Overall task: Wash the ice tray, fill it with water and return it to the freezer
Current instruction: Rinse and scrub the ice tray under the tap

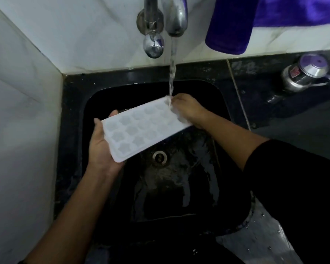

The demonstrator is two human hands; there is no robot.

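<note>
A white ice tray (pixel 141 128) with several small cells is held tilted over the black sink (pixel 234 119). My left hand (pixel 101 147) grips its near left end from below, thumb on the rim. My right hand (pixel 189 109) holds the far right end, fingers curled round the edge. Water runs from the chrome tap (pixel 174 16) in a thin stream (pixel 172 73) and lands on the tray's far right corner beside my right hand.
The sink drain (pixel 159 157) lies below the tray, the basin wet. A purple cloth (pixel 232 25) hangs at the back right. A steel lidded mug (pixel 303 73) stands on the dark counter to the right. White tiled walls close in left and behind.
</note>
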